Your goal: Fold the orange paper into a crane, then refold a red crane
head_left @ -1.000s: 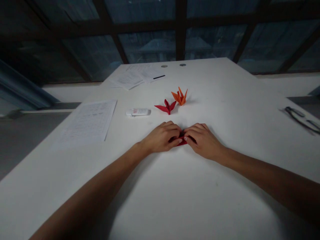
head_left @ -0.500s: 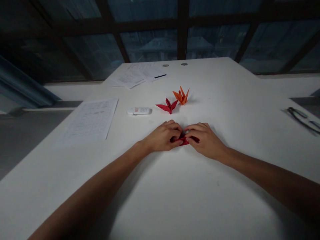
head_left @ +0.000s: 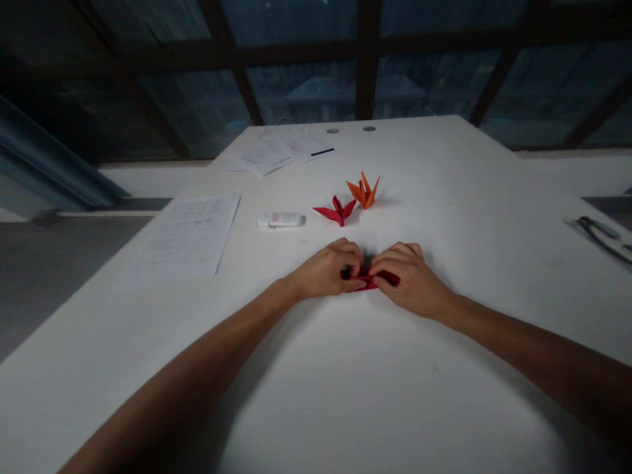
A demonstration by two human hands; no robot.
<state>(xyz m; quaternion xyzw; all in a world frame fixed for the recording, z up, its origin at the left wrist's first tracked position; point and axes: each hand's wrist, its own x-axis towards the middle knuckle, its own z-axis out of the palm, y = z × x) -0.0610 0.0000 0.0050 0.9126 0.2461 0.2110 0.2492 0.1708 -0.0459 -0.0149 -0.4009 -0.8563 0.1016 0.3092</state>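
A folded piece of red paper (head_left: pixel 366 283) lies low over the white table (head_left: pixel 336 375), pinched from both sides. My left hand (head_left: pixel 333 268) grips its left end between thumb and fingers. On the right end, my right hand (head_left: pixel 407 276) is closed the same way, and some red paper shows between its thumb and index finger. The fingers cover much of the paper, so its full shape is hidden. Just beyond the hands stand a red paper crane (head_left: pixel 338 210) and an orange paper crane (head_left: pixel 364 192).
A white bottle-like item (head_left: pixel 281 220) lies left of the cranes. Printed sheets (head_left: pixel 185 237) rest on the left, with more papers (head_left: pixel 266 153) and a dark pen-like stick (head_left: pixel 322 152) farther back. Eyeglasses (head_left: pixel 605 236) sit at the right edge. Two round discs (head_left: pixel 332 131) are set near the far edge.
The view has shifted slightly. More red paper now shows between the fingers of my right hand, and both hands keep their pinch on it.
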